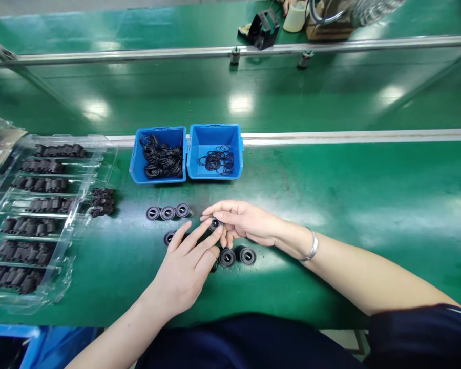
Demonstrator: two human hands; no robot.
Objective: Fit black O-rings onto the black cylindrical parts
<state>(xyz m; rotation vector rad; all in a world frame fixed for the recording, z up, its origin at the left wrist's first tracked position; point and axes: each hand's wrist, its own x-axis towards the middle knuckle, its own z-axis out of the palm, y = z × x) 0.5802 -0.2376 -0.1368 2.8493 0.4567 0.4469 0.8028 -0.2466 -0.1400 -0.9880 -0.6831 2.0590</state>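
Between my two hands is a small black round part with a hole in its face. My right hand grips it from the right, thumb on top and fingers curled beneath. My left hand reaches in from the lower left and pinches its near edge with the fingertips. Whether a thin ring lies under those fingertips I cannot tell. Similar black round parts stand on the green table: a row of three behind my left hand, one partly covered by its fingers, and two just below my right hand.
Two blue bins, one with bundled black rings and one with loose rings, stand beyond my hands. At left lies a clear plastic tray of black parts, with a small pile beside it. A metal rail crosses the far side.
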